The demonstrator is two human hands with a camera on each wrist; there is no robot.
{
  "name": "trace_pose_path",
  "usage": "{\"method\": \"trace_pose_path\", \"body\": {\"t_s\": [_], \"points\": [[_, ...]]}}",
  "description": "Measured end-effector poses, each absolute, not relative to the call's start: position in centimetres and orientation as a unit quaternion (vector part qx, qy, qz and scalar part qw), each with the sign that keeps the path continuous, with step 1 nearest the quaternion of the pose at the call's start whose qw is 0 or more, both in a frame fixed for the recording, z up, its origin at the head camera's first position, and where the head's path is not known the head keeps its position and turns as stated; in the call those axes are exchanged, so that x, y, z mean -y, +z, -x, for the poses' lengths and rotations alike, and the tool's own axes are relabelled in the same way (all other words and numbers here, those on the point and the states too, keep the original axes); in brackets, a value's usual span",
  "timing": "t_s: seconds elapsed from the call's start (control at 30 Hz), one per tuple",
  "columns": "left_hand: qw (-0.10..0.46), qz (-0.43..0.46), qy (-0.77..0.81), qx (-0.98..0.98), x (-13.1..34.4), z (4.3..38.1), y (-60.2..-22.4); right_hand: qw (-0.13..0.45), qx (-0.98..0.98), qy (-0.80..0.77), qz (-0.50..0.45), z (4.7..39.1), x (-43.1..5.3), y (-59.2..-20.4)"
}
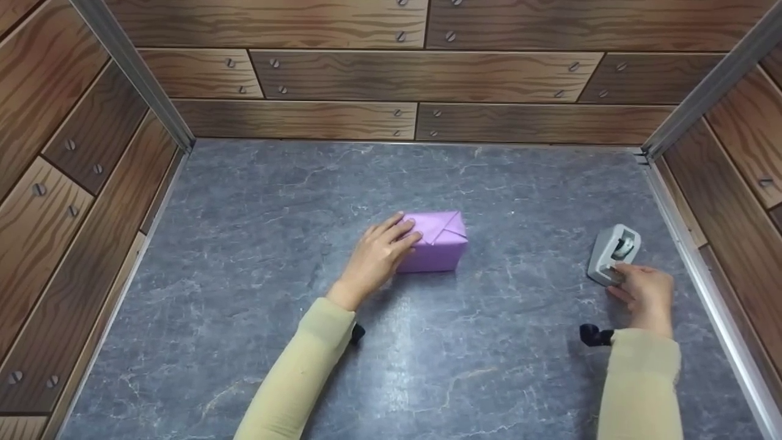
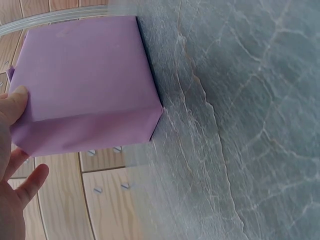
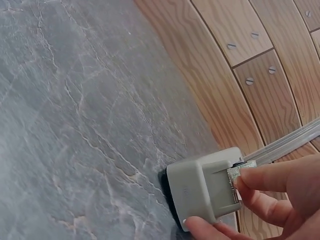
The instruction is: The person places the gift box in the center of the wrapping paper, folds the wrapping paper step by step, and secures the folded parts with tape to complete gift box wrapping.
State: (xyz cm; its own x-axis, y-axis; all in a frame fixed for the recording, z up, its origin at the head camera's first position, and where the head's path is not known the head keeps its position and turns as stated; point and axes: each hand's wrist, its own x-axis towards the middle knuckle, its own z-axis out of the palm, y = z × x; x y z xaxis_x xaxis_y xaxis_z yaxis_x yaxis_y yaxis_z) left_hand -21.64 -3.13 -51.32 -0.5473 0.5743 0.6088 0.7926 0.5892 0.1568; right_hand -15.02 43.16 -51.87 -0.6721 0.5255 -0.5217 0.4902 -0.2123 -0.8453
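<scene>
A box wrapped in purple paper [image 1: 431, 253] sits on the grey marbled table, with folded paper flaps at its top right end. My left hand [image 1: 374, 255] holds it at the left end, fingers over the top. In the left wrist view the thumb [image 2: 15, 104] presses the box's broad face [image 2: 82, 70], and one finger sticks out free. Over at the right stands a light grey tape dispenser [image 1: 605, 260]. My right hand [image 1: 649, 292] pinches the end of the clear tape [image 3: 235, 176] at its cutter, while another fingertip [image 3: 192, 225] touches the dispenser body [image 3: 192, 187].
Wood-patterned panels [image 1: 421, 76] wall in the table [image 1: 275, 201] at the back and both sides. A metal rail [image 1: 715, 318] runs along the right edge, near the right hand. Dark camera mounts [image 1: 592, 335] stick out at both wrists.
</scene>
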Motion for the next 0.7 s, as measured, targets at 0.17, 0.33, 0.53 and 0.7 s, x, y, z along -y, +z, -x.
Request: {"method": "trace_pose_path", "body": {"t_s": [0.17, 0.33, 0.53, 0.7], "points": [[0.258, 0.399, -0.216, 0.853, 3.2, 21.6, -51.4, 0.008, 0.66, 0.632, 0.405, 15.8, -44.3, -53.5], [0.26, 0.398, -0.218, 0.852, 3.2, 21.7, -51.4, 0.001, 0.654, 0.637, 0.409, 16.1, -43.7, -52.3], [0.258, 0.399, -0.216, 0.853, 3.1, 21.6, -51.4, -0.018, 0.653, 0.64, 0.405, 15.3, -42.5, -50.7], [0.256, 0.397, -0.216, 0.854, 3.1, 21.6, -51.4, -0.018, 0.61, 0.675, 0.415, 14.5, -42.2, -50.8]]}}
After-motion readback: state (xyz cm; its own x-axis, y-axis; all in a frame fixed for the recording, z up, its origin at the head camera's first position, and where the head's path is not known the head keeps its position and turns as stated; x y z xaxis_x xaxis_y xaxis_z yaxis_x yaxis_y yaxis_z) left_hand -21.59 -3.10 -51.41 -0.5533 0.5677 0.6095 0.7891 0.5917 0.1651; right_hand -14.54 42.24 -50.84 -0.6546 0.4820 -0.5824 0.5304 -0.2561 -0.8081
